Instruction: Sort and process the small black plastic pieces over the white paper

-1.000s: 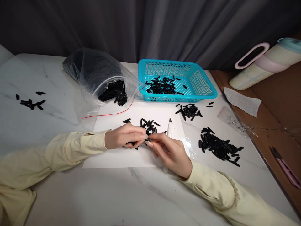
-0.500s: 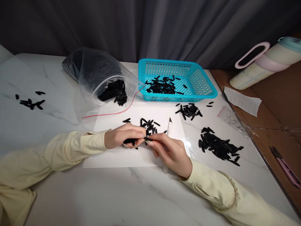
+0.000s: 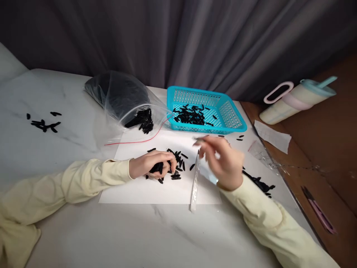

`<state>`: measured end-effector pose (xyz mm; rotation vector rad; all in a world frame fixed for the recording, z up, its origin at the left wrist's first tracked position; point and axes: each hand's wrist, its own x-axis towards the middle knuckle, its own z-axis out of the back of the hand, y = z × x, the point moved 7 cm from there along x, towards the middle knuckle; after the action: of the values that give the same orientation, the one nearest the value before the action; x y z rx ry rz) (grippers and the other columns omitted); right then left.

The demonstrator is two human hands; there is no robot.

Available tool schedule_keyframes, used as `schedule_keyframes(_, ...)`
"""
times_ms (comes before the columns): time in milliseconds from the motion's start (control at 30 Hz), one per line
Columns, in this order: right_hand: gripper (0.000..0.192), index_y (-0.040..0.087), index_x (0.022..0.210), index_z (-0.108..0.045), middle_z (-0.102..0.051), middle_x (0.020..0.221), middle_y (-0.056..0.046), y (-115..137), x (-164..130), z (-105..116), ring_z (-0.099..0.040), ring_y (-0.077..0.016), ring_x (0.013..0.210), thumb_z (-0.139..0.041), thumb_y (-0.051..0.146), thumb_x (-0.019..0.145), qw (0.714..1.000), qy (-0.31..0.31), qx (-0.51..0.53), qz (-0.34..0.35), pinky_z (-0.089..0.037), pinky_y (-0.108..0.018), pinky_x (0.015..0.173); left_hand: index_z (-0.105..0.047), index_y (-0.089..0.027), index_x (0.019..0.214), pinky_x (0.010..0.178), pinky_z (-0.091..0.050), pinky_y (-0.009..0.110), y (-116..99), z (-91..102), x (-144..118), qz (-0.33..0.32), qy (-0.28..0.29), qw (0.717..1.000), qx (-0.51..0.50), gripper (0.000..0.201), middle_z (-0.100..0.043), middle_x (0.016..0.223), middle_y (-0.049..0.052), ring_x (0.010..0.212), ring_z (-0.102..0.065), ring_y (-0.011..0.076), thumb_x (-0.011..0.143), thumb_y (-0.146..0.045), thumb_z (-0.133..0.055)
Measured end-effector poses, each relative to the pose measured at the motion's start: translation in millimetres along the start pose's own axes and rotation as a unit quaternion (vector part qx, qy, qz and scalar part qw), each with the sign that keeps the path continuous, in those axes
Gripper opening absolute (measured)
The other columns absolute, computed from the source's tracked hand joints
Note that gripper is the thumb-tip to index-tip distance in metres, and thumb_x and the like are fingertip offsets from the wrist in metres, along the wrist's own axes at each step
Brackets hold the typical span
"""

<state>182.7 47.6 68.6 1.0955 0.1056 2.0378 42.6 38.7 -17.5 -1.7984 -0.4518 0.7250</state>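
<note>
Your left hand (image 3: 149, 160) curls around black pieces (image 3: 157, 168); your right hand (image 3: 225, 160) pinches a blurred dark piece (image 3: 199, 140). Some fill the far basket (image 3: 208, 129); others remain on paper (image 3: 156, 194) and in the bag (image 3: 119, 91).

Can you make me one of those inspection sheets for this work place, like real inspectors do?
Surface: marbled table, white sheet on top.
Job's things: black pieces on the table and sheet, in the blue basket and clear bag.
Clutter: bottle, slip and pink snips at right; white tool across the sheet's near edge.
Left hand: curled round black pieces.
Right hand: blurred, seems to pinch a dark piece.
Cables: nothing seen.
Surroundings: dark curtain behind the table.
</note>
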Motion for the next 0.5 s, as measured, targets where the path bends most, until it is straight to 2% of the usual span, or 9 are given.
schedule_keyframes(33,0.01,0.016,0.095,-0.057,-0.066,0.073,-0.003,-11.6,16.3,6.5,-0.058,-0.0102,0.05,-0.05,0.019,0.089,1.0,-0.018,-0.024,-0.008,-0.045,-0.022,0.053,-0.053,-0.013,0.076,0.035,-0.02,0.019,-0.1,0.6,0.6,0.003,0.001,1.0,-0.012,0.035,-0.039,0.04,-0.005,0.032,-0.023,0.0053,0.087,-0.039,-0.033)
schedule_keyframes(100,0.016,0.014,0.102,-0.055,-0.067,0.084,-0.007,-29.1,46.9,12.5,-0.061,-0.014,0.057,-0.053,0.02,0.087,0.997,-0.013,-0.07,-0.029,-0.047,-0.025,0.054,-0.054,-0.013,0.081,0.033,-0.018,0.018,-0.1,1.5,1.4,0.012,0.003,0.999,-0.043,0.038,-0.036,0.039,-0.007,0.031,-0.021,0.0055,0.087,-0.044,-0.032)
schedule_keyframes(167,0.018,0.015,0.102,-0.055,-0.067,0.09,-0.01,-27.1,66.1,11.6,-0.062,-0.0195,0.069,-0.055,0.022,0.086,0.991,0.012,-0.132,-0.013,-0.048,-0.03,0.059,-0.054,-0.015,0.086,0.032,-0.017,0.017,-0.2,2.3,2.0,0.014,0.005,0.997,-0.073,0.041,-0.034,0.038,-0.008,0.03,-0.019,0.0055,0.087,-0.048,-0.031)
schedule_keyframes(200,0.015,0.015,0.099,-0.056,-0.066,0.091,-0.011,-17.2,69.5,9.3,-0.062,-0.0215,0.076,-0.054,0.023,0.087,0.989,0.023,-0.143,0.015,-0.048,-0.032,0.064,-0.054,-0.015,0.089,0.032,-0.017,0.017,-0.1,3.0,2.4,0.014,0.005,0.996,-0.084,0.042,-0.035,0.038,-0.008,0.03,-0.017,0.0055,0.087,-0.05,-0.031)
schedule_keyframes(267,0.012,0.015,0.091,-0.057,-0.065,0.089,-0.012,13.4,62.7,-2.5,-0.059,-0.0239,0.085,-0.051,0.024,0.088,0.985,0.067,-0.124,0.094,-0.047,-0.036,0.074,-0.055,-0.016,0.09,0.032,-0.015,0.018,2.0,3.4,3.6,0.021,0.009,0.994,-0.103,0.044,-0.035,0.038,-0.008,0.029,-0.017,0.0058,0.086,-0.053,-0.031)
schedule_keyframes(333,0.018,0.014,0.088,-0.057,-0.064,0.082,-0.011,42.5,42.4,-24.7,-0.058,-0.0222,0.079,-0.046,0.027,0.091,0.972,0.172,-0.068,0.147,-0.047,-0.035,0.07,-0.053,-0.015,0.071,0.032,-0.011,0.019,6.4,2.2,5.0,0.043,0.022,0.992,-0.119,0.051,-0.032,0.036,-0.006,0.029,-0.017,0.0057,0.084,-0.059,-0.031)
schedule_keyframes(400,0.024,0.014,0.091,-0.056,-0.063,0.078,-0.009,57.6,18.5,-48.6,-0.057,-0.0199,0.072,-0.048,0.036,0.09,0.948,0.284,-0.021,0.141,-0.047,-0.031,0.064,-0.043,-0.016,0.052,0.033,-0.009,0.021,9.7,1.7,6.4,0.059,0.026,0.99,-0.129,0.058,-0.029,0.035,-0.005,0.029,-0.018,0.0054,0.08,-0.065,-0.031)
schedule_keyframes(433,0.026,0.015,0.093,-0.055,-0.063,0.078,-0.008,61.0,9.6,-56.5,-0.057,-0.0198,0.072,-0.048,0.039,0.089,0.941,0.309,-0.009,0.136,-0.047,-0.031,0.064,-0.039,-0.017,0.048,0.033,-0.008,0.022,9.8,2.6,7.2,0.057,0.019,0.989,-0.131,0.059,-0.028,0.034,-0.004,0.029,-0.019,0.0054,0.079,-0.066,-0.032)
schedule_keyframes(500,0.027,0.014,0.097,-0.054,-0.064,0.082,-0.009,61.2,-0.4,-66.0,-0.056,-0.0199,0.073,-0.048,0.04,0.089,0.94,0.316,0.003,0.129,-0.046,-0.032,0.064,-0.04,-0.017,0.049,0.033,-0.009,0.023,7.8,5.1,8.1,0.042,-0.002,0.991,-0.129,0.057,-0.028,0.034,-0.004,0.029,-0.019,0.0056,0.08,-0.064,-0.033)
